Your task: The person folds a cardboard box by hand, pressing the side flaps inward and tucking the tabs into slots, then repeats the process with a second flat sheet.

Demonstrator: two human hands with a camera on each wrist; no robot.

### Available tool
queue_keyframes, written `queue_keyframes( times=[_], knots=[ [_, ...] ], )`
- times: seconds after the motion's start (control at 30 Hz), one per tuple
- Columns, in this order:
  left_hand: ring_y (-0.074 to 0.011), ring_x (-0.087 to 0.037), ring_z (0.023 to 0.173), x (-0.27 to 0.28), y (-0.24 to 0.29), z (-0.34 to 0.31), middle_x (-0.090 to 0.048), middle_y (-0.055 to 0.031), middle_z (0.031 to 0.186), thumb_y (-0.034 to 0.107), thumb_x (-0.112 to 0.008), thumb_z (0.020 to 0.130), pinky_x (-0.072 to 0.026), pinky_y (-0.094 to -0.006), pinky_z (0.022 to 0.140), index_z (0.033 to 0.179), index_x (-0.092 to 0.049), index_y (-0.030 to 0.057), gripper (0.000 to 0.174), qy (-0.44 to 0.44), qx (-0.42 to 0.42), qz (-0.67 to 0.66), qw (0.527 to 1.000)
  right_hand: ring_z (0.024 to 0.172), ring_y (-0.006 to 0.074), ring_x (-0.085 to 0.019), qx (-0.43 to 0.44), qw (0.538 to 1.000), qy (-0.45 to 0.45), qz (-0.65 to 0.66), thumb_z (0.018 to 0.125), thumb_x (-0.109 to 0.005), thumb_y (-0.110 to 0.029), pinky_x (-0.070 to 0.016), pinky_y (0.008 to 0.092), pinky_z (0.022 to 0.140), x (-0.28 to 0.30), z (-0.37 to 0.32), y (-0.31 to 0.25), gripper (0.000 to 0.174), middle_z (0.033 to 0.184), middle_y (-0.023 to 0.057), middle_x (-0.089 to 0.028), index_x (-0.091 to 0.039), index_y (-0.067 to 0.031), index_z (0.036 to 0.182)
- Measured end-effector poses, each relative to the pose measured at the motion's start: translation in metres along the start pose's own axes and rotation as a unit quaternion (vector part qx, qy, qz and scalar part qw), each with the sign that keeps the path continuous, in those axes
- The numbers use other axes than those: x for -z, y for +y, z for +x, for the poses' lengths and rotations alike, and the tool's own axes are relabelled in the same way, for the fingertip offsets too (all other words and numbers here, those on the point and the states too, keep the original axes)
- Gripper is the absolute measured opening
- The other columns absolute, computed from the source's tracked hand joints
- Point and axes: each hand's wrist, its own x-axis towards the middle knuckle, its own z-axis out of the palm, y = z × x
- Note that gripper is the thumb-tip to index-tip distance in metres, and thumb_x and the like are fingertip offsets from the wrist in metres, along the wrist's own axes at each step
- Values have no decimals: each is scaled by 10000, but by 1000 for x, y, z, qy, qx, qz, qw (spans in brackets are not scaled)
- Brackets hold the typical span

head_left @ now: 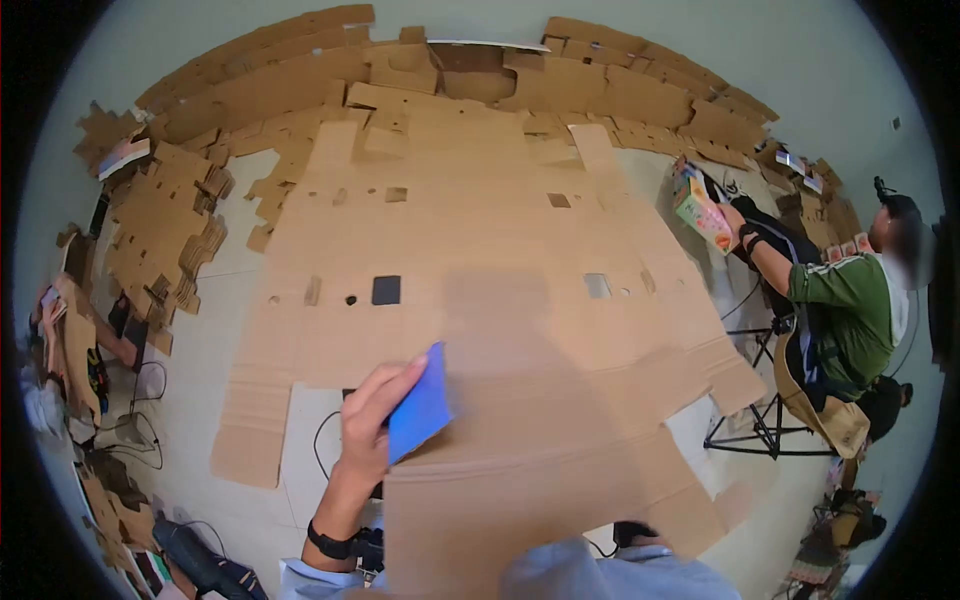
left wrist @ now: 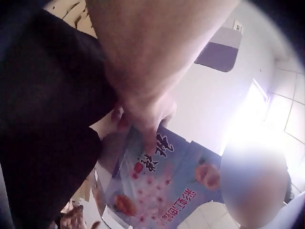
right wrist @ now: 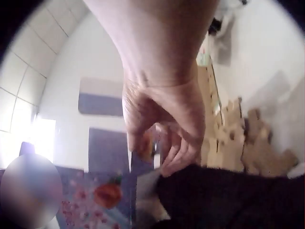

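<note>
In the head view my left hand (head_left: 375,420) grips a blue panel (head_left: 422,405), which stands tilted above a broad brown cardboard sheet (head_left: 460,230). The left wrist view has the same hand (left wrist: 145,114) holding the edge of a blue printed box (left wrist: 157,186) with pink blossoms and lettering, a finger lying on its face. My right hand (right wrist: 164,124) is curled round a printed part of the box (right wrist: 97,195) in the right wrist view, thumb and fingers on opposite sides. I cannot make out the right hand in the head view.
Flattened cardboard (head_left: 160,235) lies to the left, and more is stacked along the back wall. At the right a person in a green top (head_left: 850,300) holds a colourful box (head_left: 705,210) beside a black metal frame (head_left: 765,425). Cables (head_left: 150,430) trail on the floor at left.
</note>
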Motion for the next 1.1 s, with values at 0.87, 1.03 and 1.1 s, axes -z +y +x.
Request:
queue_keyframes(
  times=[0.87, 1.03, 1.1],
  knots=[
    [-366, -661, 1230, 36, -2, -57, -654, -275, 1337, 173, -770, 870, -509, -420, 1060, 1192, -734, -36, 385, -69, 156, -72, 983, 978, 296, -640, 189, 689, 173, -678, 668, -822, -55, -520, 349, 837, -89, -54, -92, 574, 1094, 131, -606, -722, -88, 1233],
    [-348, -639, 1264, 32, -16, -68, -642, -278, 1346, 378, -687, 948, -497, -405, 1075, 1223, -710, -66, 523, -32, 176, -113, 977, 934, 299, -664, 274, 684, 173, -654, 675, -800, -58, -531, 338, 799, -76, -43, -83, 577, 1074, 134, -663, -744, -104, 1248],
    [-347, -634, 1269, 29, -15, -68, -642, -276, 1347, 432, -657, 962, -493, -410, 1080, 1251, -695, -66, 577, -37, 204, -50, 977, 916, 300, -674, 294, 682, 157, -651, 718, -782, -68, -534, 340, 793, -63, -42, -83, 506, 1064, 135, -683, -757, -92, 1223]
  ],
)
